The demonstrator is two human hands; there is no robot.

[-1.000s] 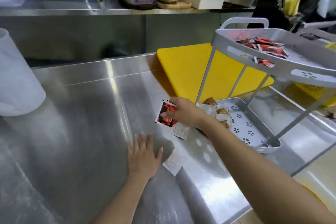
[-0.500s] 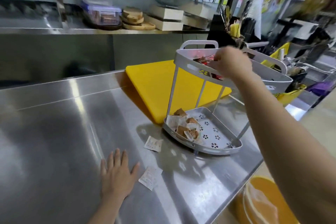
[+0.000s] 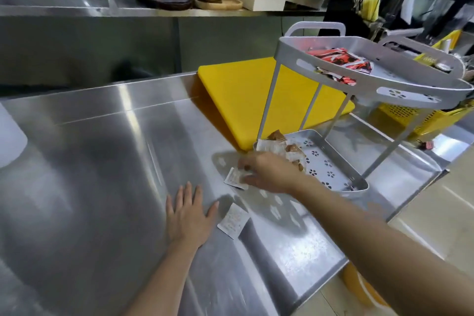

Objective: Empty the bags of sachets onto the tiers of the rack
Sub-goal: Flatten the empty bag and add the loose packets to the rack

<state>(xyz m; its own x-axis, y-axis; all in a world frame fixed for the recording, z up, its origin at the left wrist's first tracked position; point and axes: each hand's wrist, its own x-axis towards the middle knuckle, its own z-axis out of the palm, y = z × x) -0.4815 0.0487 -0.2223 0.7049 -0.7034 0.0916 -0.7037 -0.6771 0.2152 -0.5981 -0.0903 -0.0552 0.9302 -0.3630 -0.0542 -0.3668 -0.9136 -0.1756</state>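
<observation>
A grey two-tier rack stands at the table's right end. Its upper tier holds red sachets. Brown and white sachets lie piled at the left end of the lower tier. My right hand is low on the steel table just left of the lower tier, its fingers closed on the edge of a white sachet. A second white sachet lies flat nearer me. Beside it, my left hand rests palm down with fingers spread and nothing in it.
A yellow cutting board lies behind the rack. A yellow basket sits at the far right. A white container is at the left edge. The shelf behind carries boxes and wooden boards. The table edge drops off at lower right.
My right hand came down from the upper tier, where it left the red sachet, to the white sachet on the table. My left hand stayed flat in place.
</observation>
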